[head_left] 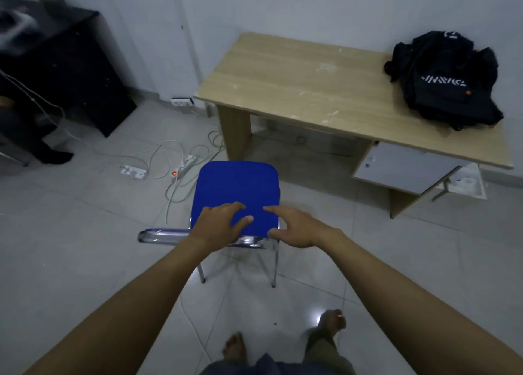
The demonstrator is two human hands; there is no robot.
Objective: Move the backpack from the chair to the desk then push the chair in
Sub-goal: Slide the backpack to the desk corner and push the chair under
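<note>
The black backpack (444, 80) with white lettering lies on the far right end of the wooden desk (311, 91). A blue-seated chair (235, 185) with a chrome frame stands on the floor in front of the desk's left part, a gap away from it. My left hand (219, 224) hovers over the near edge of the blue seat with fingers spread. My right hand (294, 227) is beside it at the seat's near right corner, fingers also apart. Neither hand visibly grips anything.
White power strips and tangled cables (175, 162) lie on the tiled floor left of the chair. A black cabinet (73, 68) stands at far left, with a person's leg (42, 145) beside it. A white cabinet door (404, 165) hangs under the desk's right side. My feet (331, 321) are below.
</note>
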